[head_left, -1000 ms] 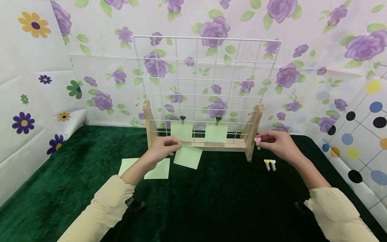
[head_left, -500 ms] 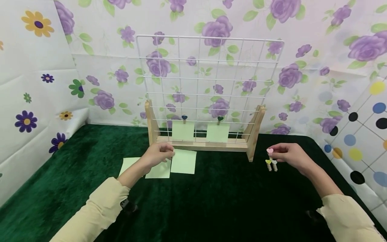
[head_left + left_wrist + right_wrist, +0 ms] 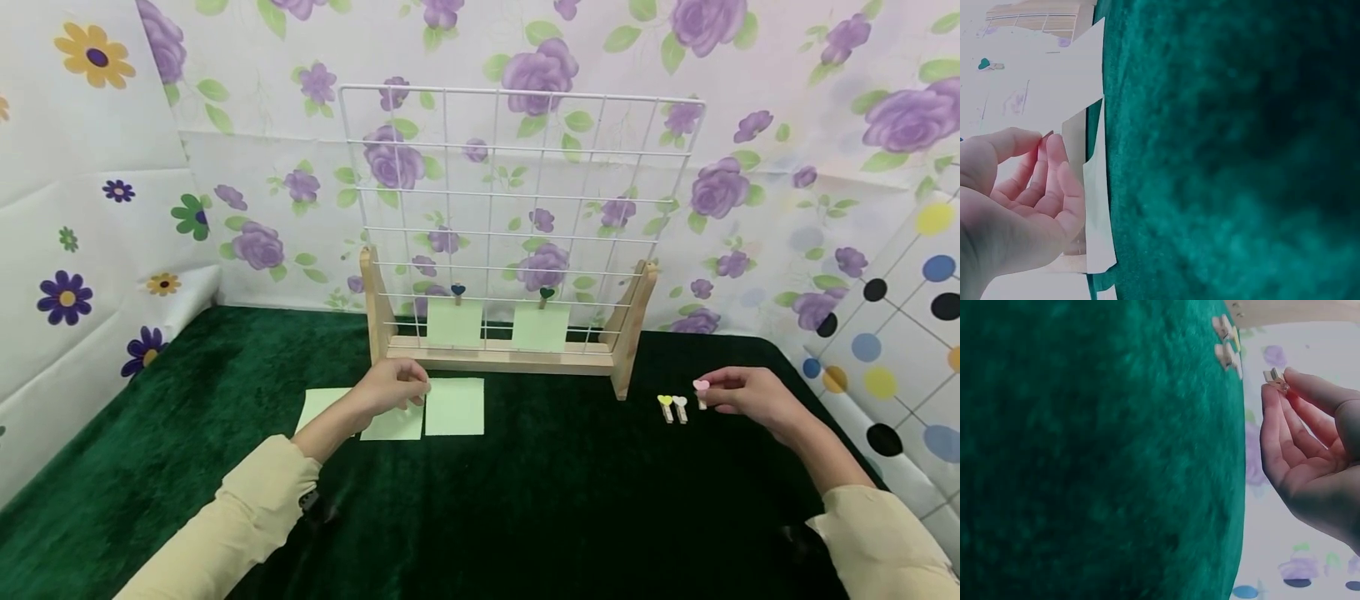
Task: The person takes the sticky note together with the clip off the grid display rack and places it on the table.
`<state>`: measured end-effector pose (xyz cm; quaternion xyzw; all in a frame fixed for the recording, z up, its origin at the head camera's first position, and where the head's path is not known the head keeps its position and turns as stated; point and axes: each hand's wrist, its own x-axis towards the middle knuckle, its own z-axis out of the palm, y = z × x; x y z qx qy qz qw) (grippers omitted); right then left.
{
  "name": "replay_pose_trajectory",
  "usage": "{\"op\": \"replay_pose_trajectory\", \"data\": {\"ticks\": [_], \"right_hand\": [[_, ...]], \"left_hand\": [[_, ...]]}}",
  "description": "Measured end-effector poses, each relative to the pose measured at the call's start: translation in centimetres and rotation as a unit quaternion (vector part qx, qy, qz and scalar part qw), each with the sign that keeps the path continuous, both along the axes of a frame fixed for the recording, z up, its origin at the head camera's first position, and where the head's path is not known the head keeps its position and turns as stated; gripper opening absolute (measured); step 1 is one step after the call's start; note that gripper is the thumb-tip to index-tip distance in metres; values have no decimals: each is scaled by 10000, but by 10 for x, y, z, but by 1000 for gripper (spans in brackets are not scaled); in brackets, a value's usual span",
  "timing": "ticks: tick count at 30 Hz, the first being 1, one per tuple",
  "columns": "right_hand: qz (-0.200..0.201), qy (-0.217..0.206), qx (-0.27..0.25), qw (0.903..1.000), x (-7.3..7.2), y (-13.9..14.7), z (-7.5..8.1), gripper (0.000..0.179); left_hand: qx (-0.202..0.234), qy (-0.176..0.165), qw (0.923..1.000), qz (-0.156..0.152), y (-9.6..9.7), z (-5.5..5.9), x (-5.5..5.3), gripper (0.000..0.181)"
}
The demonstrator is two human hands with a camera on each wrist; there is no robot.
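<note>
Two loose sheets [image 3: 396, 425] lie on the green-covered worktop [image 3: 562, 500], partly hidden by the left forearm [image 3: 328, 431]. Beside them, the left hand [image 3: 386, 390] pinches a pale green sheet [image 3: 455, 407] by its corner in a narrow grip; the right hand [image 3: 757, 400] pinches a pink heart clip [image 3: 702, 387] near a yellow clip [image 3: 666, 402] and a white clip [image 3: 680, 403]. Behind stands a wire rack [image 3: 502, 363].
</note>
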<state>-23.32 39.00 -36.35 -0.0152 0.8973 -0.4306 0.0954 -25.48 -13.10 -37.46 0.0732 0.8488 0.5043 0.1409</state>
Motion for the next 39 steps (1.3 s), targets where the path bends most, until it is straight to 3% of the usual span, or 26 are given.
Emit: {"op": "replay_pose_trajectory", "data": {"ticks": [8, 12, 22, 39], "right_hand": [[97, -425, -110, 9990, -1, 10, -7, 48], [163, -573, -187, 9980, 0, 10, -9, 47], [211, -550, 197, 9981, -2, 10, -17, 48], [198, -459, 325, 9982, -2, 9, -18, 49]], "left_hand": [[-384, 199, 9989, -194, 6, -2, -1, 9], [-397, 150, 9990, -144, 7, -2, -2, 9], [-395, 232, 9988, -196, 7, -7, -3, 10], [-500, 387, 9978, -217, 6, -8, -6, 9]]}}
